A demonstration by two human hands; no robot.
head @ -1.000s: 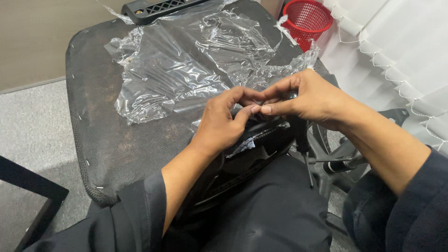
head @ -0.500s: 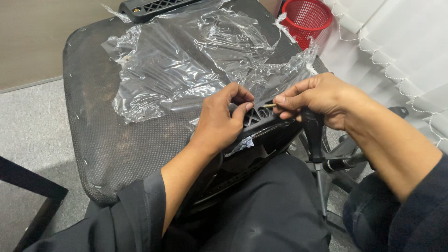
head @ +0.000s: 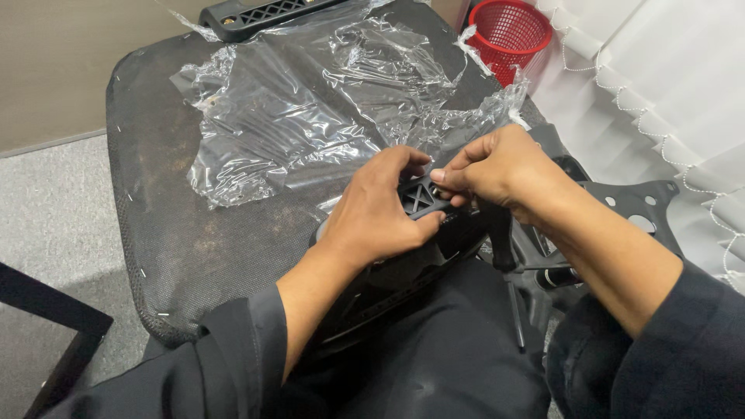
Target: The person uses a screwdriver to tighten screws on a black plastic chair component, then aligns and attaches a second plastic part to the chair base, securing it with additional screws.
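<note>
Both hands are right up against each other here, working on a black plastic part (head: 419, 198) with a lattice cutout that sits on the person's lap, at the near edge of the dark mesh seat cushion (head: 155, 233). The left hand (head: 376, 213) is wrapped over the part from the left, fingers curled around its top edge, so it's clamped on it. The right hand (head: 497, 167) comes in from the right with thumb and fingers pinched together on the part's upper right corner, fingertips nearly touching the left hand's.

A crumpled sheet of clear plastic wrap (head: 310, 109) covers the far half of the cushion, reaching its far right corner. Another black lattice piece (head: 264, 14) lies along the cushion's far edge. A red mesh basket (head: 512, 35) stands on the floor past the far right corner, next to white blinds (head: 667, 85). A black metal bracket (head: 628, 206) with holes shows behind the right wrist.
</note>
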